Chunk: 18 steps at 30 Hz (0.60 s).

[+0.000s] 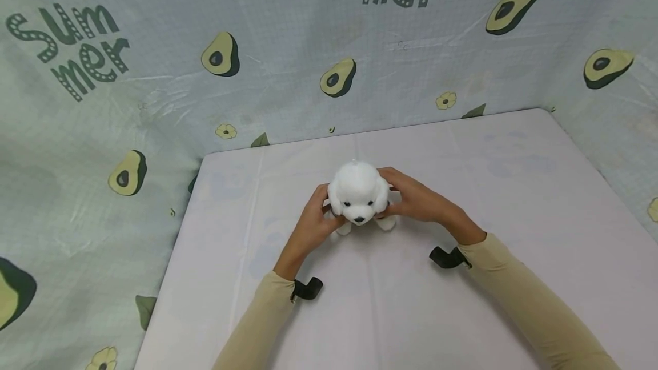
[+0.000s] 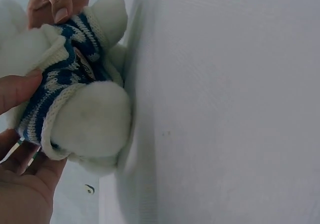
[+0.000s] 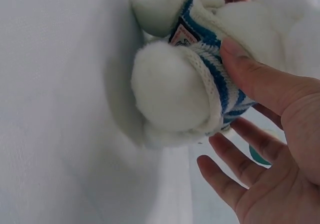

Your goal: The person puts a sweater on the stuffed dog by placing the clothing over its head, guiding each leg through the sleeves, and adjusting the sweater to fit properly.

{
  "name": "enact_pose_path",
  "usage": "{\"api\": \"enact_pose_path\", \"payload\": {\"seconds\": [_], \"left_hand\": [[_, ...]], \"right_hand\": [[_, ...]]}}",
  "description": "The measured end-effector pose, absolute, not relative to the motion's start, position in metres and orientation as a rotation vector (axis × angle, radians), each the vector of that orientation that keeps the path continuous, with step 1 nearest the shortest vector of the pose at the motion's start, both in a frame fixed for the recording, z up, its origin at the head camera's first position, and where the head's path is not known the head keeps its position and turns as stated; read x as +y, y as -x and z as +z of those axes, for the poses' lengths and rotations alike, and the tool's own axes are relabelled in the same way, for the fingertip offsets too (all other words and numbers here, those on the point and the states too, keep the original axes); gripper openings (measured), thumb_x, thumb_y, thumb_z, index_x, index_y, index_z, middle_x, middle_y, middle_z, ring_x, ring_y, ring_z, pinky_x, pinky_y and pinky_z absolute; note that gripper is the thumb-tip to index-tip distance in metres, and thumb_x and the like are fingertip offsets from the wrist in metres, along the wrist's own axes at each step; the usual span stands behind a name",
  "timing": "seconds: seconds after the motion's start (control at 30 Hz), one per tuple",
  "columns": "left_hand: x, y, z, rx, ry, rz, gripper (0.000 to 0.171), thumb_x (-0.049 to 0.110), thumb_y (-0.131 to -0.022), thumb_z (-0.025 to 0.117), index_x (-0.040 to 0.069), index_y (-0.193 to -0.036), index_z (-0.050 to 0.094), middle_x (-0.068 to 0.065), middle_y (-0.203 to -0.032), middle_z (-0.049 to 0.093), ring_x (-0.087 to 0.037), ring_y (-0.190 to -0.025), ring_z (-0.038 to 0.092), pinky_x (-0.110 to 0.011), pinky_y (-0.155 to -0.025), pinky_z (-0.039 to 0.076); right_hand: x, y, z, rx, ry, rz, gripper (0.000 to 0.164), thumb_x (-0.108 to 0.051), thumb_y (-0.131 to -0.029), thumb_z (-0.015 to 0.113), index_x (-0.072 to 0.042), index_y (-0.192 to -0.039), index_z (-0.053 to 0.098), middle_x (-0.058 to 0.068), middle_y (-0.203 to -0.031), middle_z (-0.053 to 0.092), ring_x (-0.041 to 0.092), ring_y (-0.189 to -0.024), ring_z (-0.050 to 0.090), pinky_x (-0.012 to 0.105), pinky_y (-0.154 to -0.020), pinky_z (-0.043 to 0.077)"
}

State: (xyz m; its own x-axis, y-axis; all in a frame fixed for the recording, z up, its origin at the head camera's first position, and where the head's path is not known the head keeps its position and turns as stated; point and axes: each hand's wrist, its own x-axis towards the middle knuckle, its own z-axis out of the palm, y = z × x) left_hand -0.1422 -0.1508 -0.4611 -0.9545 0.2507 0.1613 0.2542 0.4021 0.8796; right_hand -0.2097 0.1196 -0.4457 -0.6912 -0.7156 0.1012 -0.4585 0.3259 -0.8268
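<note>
A white plush dog stands on the table, its dark eyes and nose turned toward the head camera. It wears a blue and white knitted sweater with a small label at the chest. My left hand holds one side of the dog, thumb on the front of the sweater and fingers behind. On the opposite side, my right hand holds it likewise; in the right wrist view its thumb presses the knit and some fingers spread away from the toy. The dog's paws touch the tabletop.
A pale cloth covers the table. Behind and to the left hangs a curtain printed with avocados, flowers and lettering; it also rises at the right edge. A black wrist-camera mount sticks out at the left cuff, and another mount at the right.
</note>
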Motion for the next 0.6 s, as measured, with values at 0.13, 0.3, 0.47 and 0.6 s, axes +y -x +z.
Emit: {"api": "enact_pose_path", "payload": {"seconds": [0.13, 0.3, 0.47, 0.6], "left_hand": [[-0.153, 0.143, -0.462, -2.613, 0.473, -1.676, 0.061, 0.006, -0.091, 0.076, 0.015, -0.145, 0.048, -0.004, -0.144, 0.049, -0.022, -0.137, 0.046, -0.039, -0.111, 0.043], [-0.154, 0.142, -0.464, -2.6, 0.372, -1.65, 0.059, 0.01, -0.091, 0.077, 0.011, -0.142, 0.049, -0.005, -0.14, 0.052, -0.021, -0.134, 0.048, -0.039, -0.112, 0.043], [-0.153, 0.133, -0.463, -2.621, 0.139, -1.518, 0.049, 0.019, -0.088, 0.081, 0.005, -0.127, 0.054, -0.009, -0.121, 0.057, -0.023, -0.113, 0.057, -0.04, -0.095, 0.052], [-0.15, 0.121, -0.463, -2.64, -0.073, -1.429, 0.035, 0.026, -0.086, 0.083, 0.006, -0.106, 0.062, -0.007, -0.098, 0.065, -0.022, -0.09, 0.064, -0.036, -0.075, 0.054]], "right_hand": [[0.124, 0.213, -0.446, 2.318, 1.101, -1.267, 0.079, -0.018, -0.087, 0.082, -0.019, -0.155, 0.041, 0.004, -0.156, 0.04, 0.027, -0.145, 0.038, 0.054, -0.11, 0.043], [0.128, 0.218, -0.447, 2.351, 1.154, -1.24, 0.068, -0.018, -0.09, 0.078, -0.015, -0.151, 0.048, 0.006, -0.152, 0.045, 0.027, -0.139, 0.045, 0.05, -0.107, 0.046], [0.129, 0.22, -0.449, 2.351, 1.164, -1.252, 0.066, -0.018, -0.089, 0.078, -0.016, -0.149, 0.05, 0.006, -0.149, 0.047, 0.026, -0.136, 0.047, 0.048, -0.106, 0.047], [0.13, 0.221, -0.449, 2.353, 1.144, -1.26, 0.068, -0.018, -0.089, 0.079, -0.017, -0.15, 0.048, 0.006, -0.149, 0.047, 0.028, -0.133, 0.052, 0.049, -0.106, 0.047]]}}
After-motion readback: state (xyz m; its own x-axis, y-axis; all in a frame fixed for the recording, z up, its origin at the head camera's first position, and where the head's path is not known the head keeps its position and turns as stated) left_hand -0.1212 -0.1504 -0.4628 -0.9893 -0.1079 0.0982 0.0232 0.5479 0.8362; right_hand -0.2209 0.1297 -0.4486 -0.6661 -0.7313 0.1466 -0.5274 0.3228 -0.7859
